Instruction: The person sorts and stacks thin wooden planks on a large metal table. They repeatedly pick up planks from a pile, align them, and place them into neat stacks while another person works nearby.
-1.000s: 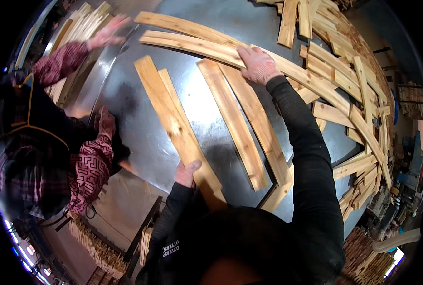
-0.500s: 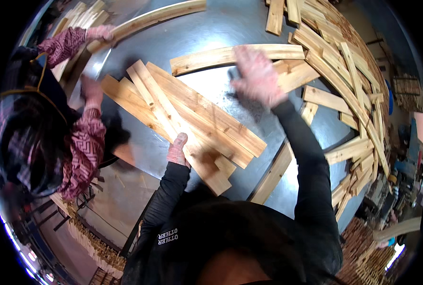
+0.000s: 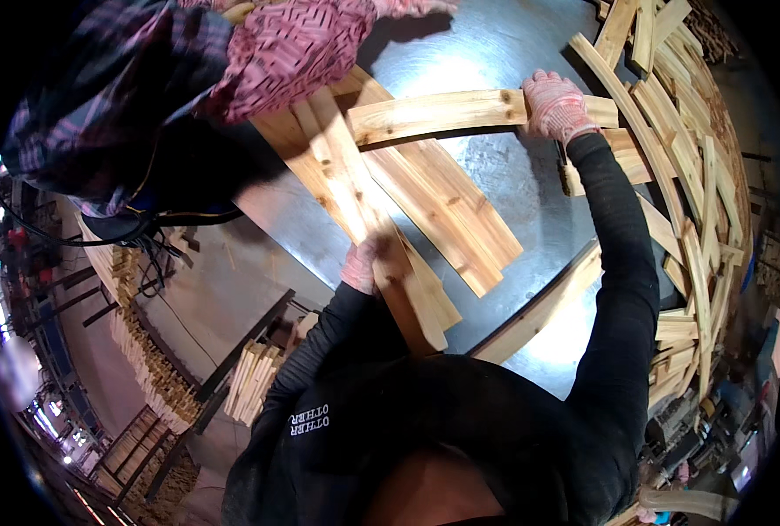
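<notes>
My right hand (image 3: 556, 105), in a pink work glove, grips a long pale wooden plank (image 3: 442, 114) that lies crosswise over a metal table (image 3: 530, 193). My left hand (image 3: 362, 266), also gloved, rests on the near end of a bundle of several planks (image 3: 407, 202) that run diagonally across the table. The crosswise plank lies on top of this bundle. A second person in a pink patterned sleeve (image 3: 293, 48) leans over the far end of the same planks.
A large heap of loose planks (image 3: 688, 175) curves along the table's right side. One plank (image 3: 539, 307) lies along the near table edge. Stacks of short wood pieces (image 3: 144, 351) stand on the floor at the left, with a small bundle (image 3: 254, 381) below the table edge.
The view has swung toward the other person. My right hand has taken hold of the crosswise plank and pulled it over the bundle; my left hand stays on the bundle's near end.
</notes>
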`<state>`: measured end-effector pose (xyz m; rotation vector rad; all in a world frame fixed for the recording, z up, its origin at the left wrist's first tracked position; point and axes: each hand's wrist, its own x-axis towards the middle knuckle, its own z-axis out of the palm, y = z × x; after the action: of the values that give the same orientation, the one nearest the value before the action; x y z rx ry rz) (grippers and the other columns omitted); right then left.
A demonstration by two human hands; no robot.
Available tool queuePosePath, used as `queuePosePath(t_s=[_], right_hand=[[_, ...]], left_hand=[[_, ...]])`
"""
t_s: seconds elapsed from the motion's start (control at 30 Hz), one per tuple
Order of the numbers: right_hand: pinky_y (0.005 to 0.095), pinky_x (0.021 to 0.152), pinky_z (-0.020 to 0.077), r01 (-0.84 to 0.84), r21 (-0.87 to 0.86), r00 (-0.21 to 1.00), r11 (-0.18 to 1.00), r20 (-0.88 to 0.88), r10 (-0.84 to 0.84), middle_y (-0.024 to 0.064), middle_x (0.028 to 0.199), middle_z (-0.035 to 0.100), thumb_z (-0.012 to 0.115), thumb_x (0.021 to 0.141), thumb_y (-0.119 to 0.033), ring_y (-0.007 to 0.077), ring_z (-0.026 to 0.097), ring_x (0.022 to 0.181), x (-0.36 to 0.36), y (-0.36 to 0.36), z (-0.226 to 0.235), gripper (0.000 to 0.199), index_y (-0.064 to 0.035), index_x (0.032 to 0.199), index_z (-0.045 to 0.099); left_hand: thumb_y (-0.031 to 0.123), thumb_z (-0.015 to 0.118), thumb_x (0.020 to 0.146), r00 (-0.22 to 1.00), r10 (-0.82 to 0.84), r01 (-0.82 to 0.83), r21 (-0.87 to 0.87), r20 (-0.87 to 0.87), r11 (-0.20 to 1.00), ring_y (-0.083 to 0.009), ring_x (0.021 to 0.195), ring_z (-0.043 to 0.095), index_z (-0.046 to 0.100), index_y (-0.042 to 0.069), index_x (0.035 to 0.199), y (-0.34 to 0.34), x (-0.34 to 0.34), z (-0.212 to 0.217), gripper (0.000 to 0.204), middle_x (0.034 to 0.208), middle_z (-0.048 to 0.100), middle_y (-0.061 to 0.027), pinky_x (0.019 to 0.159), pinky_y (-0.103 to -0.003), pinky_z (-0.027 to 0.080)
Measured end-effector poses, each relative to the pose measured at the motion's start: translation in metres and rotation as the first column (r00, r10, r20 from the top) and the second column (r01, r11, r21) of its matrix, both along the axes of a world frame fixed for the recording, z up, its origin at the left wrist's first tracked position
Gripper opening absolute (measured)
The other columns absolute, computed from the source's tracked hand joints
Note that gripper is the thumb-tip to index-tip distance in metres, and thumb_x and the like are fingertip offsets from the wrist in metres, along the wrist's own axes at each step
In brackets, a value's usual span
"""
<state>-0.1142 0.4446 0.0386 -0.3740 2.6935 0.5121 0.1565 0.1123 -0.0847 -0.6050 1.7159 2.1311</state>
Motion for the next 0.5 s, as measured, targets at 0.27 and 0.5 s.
queuePosePath(t_s=[0.27,0.5], right_hand=[[0.0422,0.085,0.0527,0.159,-0.457,0.987,0.875,0.099,-0.128,0.0208,0.109,0.062,0.073,0.071,-0.041,0.0382,0.064,0.099,0.094,-0.040,0.051,0.061,-0.0025,0.116,0.058],[0.0398,0.088,0.0510,0.127,-0.978,0.980,0.165,0.097,-0.175,0.0153,0.106,0.064,0.067,0.081,-0.034,0.0339,0.063,0.099,0.238,-0.139,0.008,0.047,-0.0036,0.116,0.060]], left_hand=[[0.035,0.054,0.096,0.961,0.230,-0.271,0.363,0.152,0.892,-0.0226,0.108,0.059,0.050,0.000,0.129,0.037,-0.018,0.053,0.048,0.120,0.059,-0.0122,0.095,-0.038,0.049],[0.044,0.055,0.096,0.947,0.046,-0.269,0.702,0.319,0.659,-0.0267,0.118,0.054,0.043,0.003,0.138,0.030,0.003,0.049,0.060,0.132,0.054,-0.0149,0.103,-0.041,0.044]])
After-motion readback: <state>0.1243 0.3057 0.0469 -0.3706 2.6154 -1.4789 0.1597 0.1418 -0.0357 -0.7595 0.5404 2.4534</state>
